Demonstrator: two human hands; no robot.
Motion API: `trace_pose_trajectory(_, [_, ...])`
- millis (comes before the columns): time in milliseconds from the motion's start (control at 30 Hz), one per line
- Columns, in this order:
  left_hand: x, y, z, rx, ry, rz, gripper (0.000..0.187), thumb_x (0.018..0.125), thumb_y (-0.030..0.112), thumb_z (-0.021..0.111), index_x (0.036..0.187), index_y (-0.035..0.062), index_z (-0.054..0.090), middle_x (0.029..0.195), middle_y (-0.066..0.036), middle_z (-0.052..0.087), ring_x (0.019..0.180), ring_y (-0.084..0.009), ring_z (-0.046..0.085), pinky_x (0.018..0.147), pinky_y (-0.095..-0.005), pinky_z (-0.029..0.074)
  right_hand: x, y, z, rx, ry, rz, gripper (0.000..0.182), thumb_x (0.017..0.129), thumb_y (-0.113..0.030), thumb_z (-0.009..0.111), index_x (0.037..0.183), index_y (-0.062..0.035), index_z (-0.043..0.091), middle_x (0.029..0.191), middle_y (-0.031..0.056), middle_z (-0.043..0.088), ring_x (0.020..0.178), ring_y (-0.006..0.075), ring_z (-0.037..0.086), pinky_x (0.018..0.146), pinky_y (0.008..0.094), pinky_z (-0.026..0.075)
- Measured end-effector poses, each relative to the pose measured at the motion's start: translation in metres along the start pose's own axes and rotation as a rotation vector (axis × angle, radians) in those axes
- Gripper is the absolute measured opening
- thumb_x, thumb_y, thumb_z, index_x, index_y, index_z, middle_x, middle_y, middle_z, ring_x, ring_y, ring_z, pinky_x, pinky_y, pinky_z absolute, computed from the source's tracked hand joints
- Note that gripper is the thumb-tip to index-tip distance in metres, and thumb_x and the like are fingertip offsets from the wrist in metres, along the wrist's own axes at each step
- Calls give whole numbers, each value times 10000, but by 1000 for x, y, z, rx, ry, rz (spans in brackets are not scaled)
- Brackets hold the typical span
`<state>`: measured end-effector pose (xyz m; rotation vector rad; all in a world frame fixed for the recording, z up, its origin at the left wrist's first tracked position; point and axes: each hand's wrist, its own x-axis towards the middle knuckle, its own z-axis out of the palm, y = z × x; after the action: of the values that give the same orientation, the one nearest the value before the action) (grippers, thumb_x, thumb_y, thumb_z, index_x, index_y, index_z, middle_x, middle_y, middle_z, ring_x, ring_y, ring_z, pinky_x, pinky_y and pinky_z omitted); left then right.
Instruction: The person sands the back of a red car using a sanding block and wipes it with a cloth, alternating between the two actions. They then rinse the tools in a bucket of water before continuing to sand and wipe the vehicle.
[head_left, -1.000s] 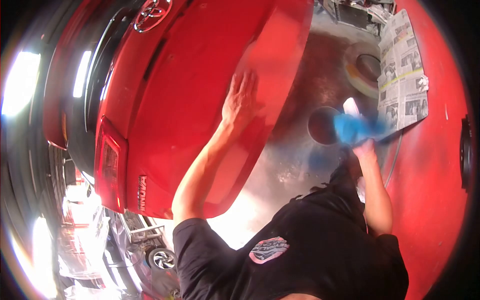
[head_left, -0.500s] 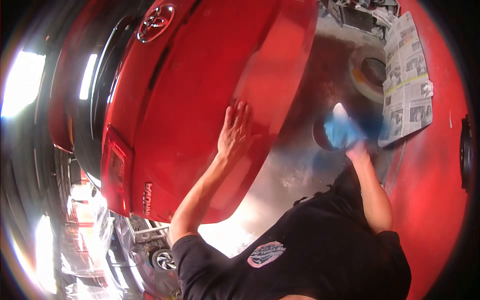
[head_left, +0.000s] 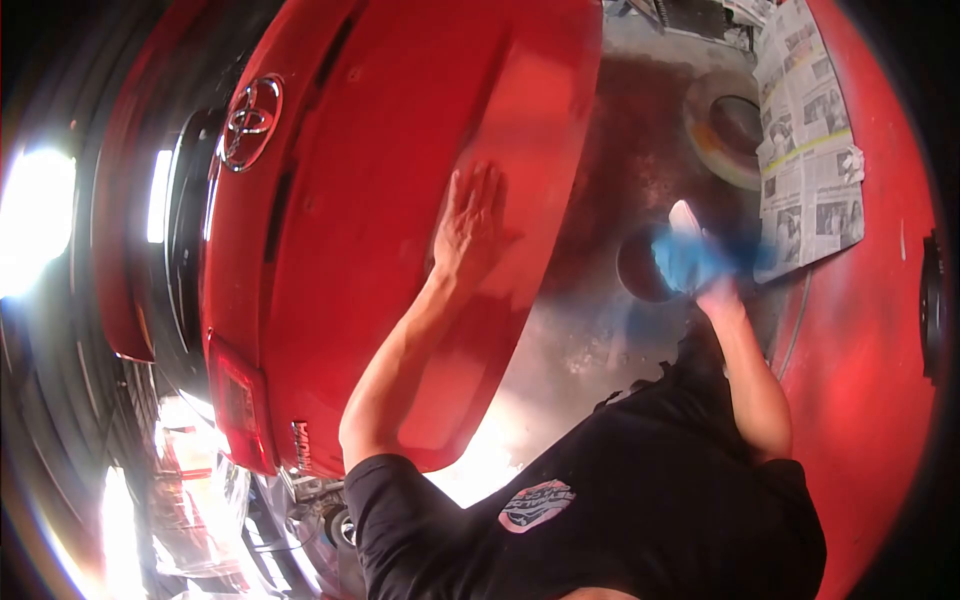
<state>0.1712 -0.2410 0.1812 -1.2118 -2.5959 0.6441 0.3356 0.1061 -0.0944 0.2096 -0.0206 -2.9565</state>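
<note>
My left hand [head_left: 468, 225] lies flat on the red car tailgate [head_left: 370, 200], its fingers apart and stretched toward the top of the view, beside a duller, lighter red patch. My right hand [head_left: 700, 268] is at the right of the tailgate, off its surface. It is closed round a blue cloth [head_left: 690, 260], blurred by motion, that hides most of its fingers. A pale, pointed piece [head_left: 683, 217] sticks out above the cloth; what it is cannot be made out.
Newspaper sheets [head_left: 812, 140] cover a panel at the right, against a red surface [head_left: 860, 400]. A ring-shaped object [head_left: 708, 140] and a dark round one [head_left: 640, 265] are on the floor. A wheel [head_left: 347, 528] shows at lower left.
The view has shifted, so the tailgate and its emblem appear further left and lower. My left hand is still flat on the panel, and my right still holds the cloth.
</note>
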Motion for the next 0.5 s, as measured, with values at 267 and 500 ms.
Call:
trace_pose_trajectory(267, [86, -9, 3, 57, -24, 17, 905, 979, 507, 717, 1629, -51, 425, 1720, -211, 391, 1647, -374, 276, 1362, -570, 201, 23, -36, 3, -122, 103, -77, 452, 1061, -365, 677, 1335, -6, 701, 1189, 122, 781, 1062, 246, 745, 978, 401, 600])
trace_pose_trajectory(500, [162, -20, 17, 61, 9, 46, 931, 980, 541, 702, 1617, -79, 425, 1714, -240, 390, 1645, -379, 286, 1363, -591, 170, 29, -67, -5, -73, 89, -96, 443, 1060, -362, 678, 1325, -7, 705, 1194, 125, 781, 1082, 250, 745, 1012, 409, 589])
